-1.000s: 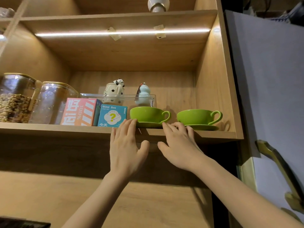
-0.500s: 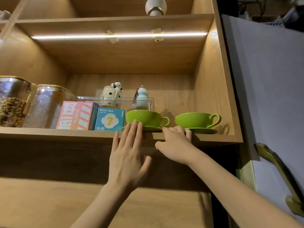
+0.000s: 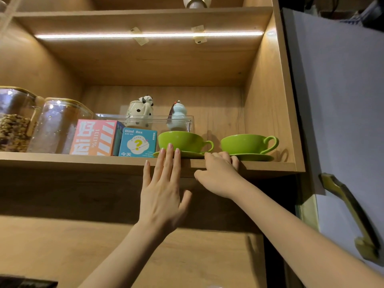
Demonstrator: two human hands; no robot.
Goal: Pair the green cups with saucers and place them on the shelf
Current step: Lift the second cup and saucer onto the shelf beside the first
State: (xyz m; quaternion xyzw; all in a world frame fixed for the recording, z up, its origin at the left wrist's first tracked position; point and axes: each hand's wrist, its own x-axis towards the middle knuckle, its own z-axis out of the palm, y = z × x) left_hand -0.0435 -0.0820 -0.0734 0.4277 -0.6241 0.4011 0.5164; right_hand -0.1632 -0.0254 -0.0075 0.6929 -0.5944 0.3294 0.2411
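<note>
Cups (image 3: 182,140) now sit on saucers on the shelf (image 3: 83,163); left hand (image 3: 162,196) has flattened, spread, right hand (image 3: 218,175) curled, holding nothing.

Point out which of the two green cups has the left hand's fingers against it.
The left green cup, beside the blue Blind Box: the left hand reaches its straight fingers up to it. The right green cup stands apart from them.

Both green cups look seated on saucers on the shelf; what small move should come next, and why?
Probably ease the left cup's saucer further in with the left hand: its rim seems to reach the shelf edge, while the right saucer sits further back.
</note>
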